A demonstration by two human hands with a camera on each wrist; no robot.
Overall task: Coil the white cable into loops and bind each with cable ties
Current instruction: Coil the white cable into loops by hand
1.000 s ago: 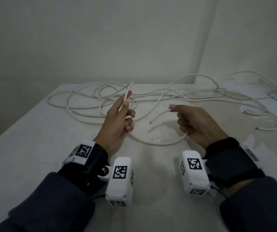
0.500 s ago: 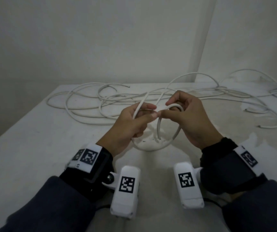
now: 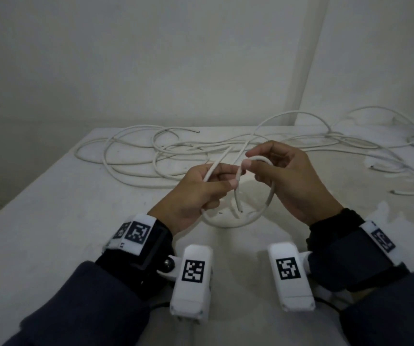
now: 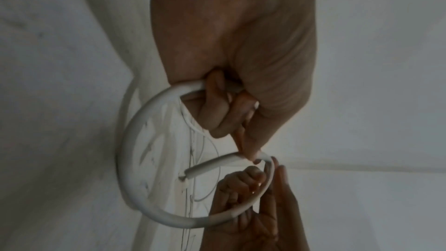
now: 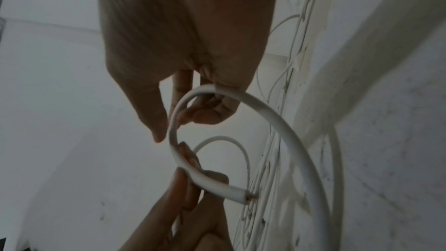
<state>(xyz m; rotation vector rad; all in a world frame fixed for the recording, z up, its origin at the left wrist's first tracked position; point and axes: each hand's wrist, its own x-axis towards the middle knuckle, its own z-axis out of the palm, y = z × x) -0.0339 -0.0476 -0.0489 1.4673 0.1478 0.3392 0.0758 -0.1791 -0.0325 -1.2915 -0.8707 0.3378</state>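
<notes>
A white cable [image 3: 136, 168] sprawls in loose tangles over the back of the white table [image 3: 51, 221]. Its near end is bent into one small loop [image 3: 228, 222] held above the table between my hands. My left hand [image 3: 201, 188] pinches the cable where the loop crosses, with the cut end [image 3: 238, 206] hanging down inside the loop. My right hand [image 3: 283, 176] pinches the top of the loop [image 3: 261, 159] between thumb and forefinger. The left wrist view shows the loop [image 4: 128, 159] and the cut end [image 4: 193, 173]. In the right wrist view the loop [image 5: 277, 117] curves round my fingers. No cable tie is visible.
More white cable [image 3: 351, 143] trails off to the right along the back wall, with a loose end [image 3: 398, 192] near the right edge. Bare table surface lies in front of and to the left of my hands.
A second ago my hands were apart, each holding a stretch of cable. They came together and bent the cable end into a small loop, which both now hold.
</notes>
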